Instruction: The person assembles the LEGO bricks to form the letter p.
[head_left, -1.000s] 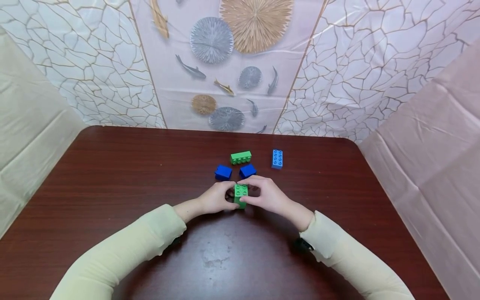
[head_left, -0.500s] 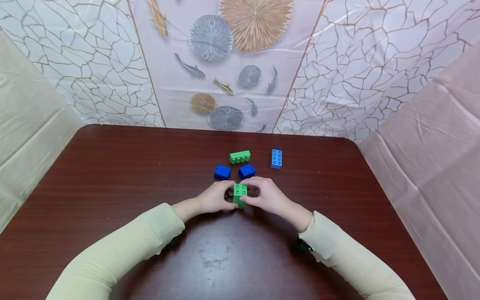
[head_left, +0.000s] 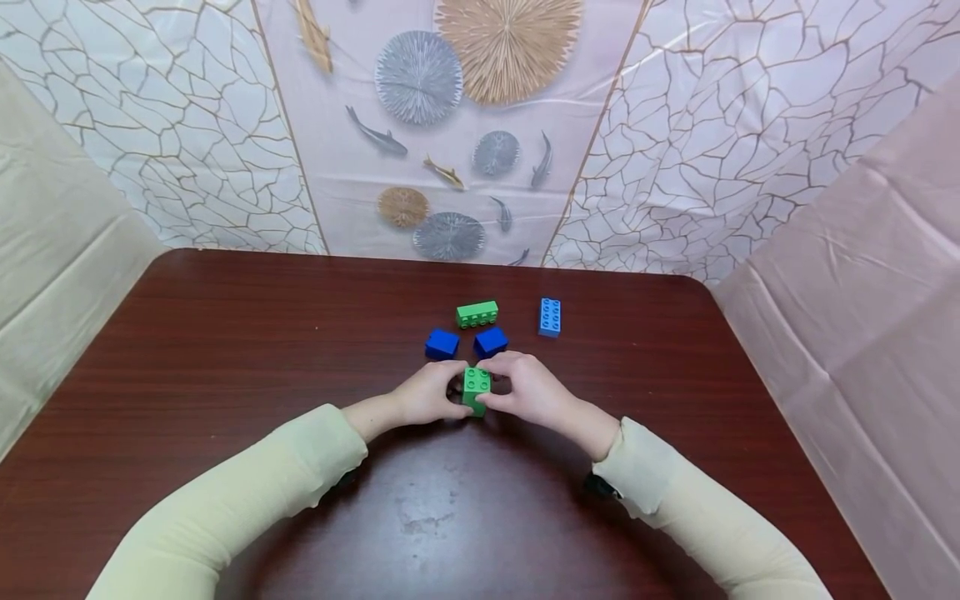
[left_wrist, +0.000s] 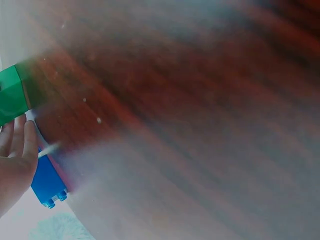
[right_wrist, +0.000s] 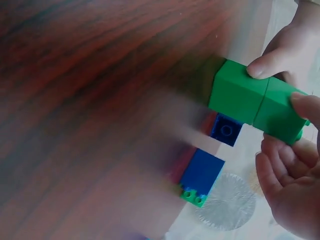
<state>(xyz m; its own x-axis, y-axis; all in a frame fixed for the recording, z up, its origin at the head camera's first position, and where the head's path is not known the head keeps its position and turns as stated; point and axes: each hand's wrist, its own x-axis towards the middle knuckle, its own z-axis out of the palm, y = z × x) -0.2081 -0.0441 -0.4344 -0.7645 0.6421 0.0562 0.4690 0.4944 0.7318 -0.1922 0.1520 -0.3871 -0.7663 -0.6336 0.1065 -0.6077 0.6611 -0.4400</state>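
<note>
Two green toy bricks form an upright stack (head_left: 476, 392) on the table in front of the person, with studs on its top. From the left side, the left hand (head_left: 426, 395) holds the lower brick, its thumb at the near side. The right hand (head_left: 529, 392) pinches the upper brick between thumb and fingers. A seam between the two green bricks (right_wrist: 260, 102) shows in the right wrist view, where the left thumb (right_wrist: 267, 62) presses the lower one. Only part of the green stack (left_wrist: 12, 95) and the left fingers show at the left wrist view's edge.
Just beyond the hands lie two dark blue bricks, one left (head_left: 442, 343) and one right (head_left: 491, 342). Behind them a green brick (head_left: 477, 314) rests on its side, studs facing the person. Farther right is a lighter blue brick (head_left: 550, 317), studs up. A patterned cloth (head_left: 450, 167) hangs behind the table.
</note>
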